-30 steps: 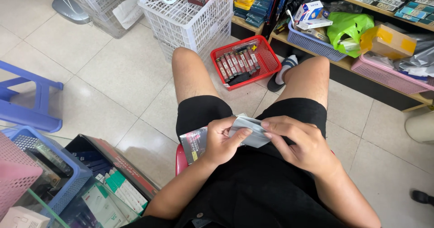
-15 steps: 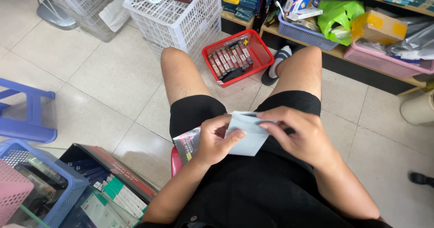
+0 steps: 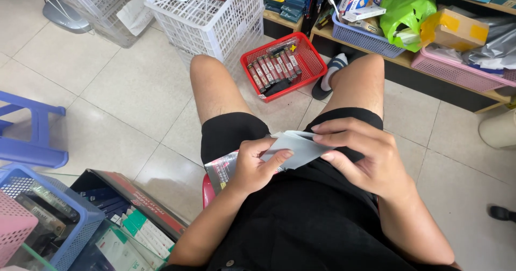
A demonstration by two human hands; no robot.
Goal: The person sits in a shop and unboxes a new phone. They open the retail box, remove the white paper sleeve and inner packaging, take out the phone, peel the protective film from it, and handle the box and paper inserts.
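Both hands, left (image 3: pixel 252 166) & right (image 3: pixel 363 158), pinch a grey flat packet (image 3: pixel 298 148) over lap, w/ red basket (image 3: pixel 284 65) on floor ahead.

Seated above a red basket (image 3: pixel 283 66), left hand (image 3: pixel 257 165) and right hand (image 3: pixel 361 157) pinch a grey packet (image 3: pixel 299 149) between them.

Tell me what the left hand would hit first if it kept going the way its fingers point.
The left hand points toward the right hand; its fingertips already touch the grey packet between them, so that first, probably.

Flat grey packet (image 3: pixel 301 148) over lap
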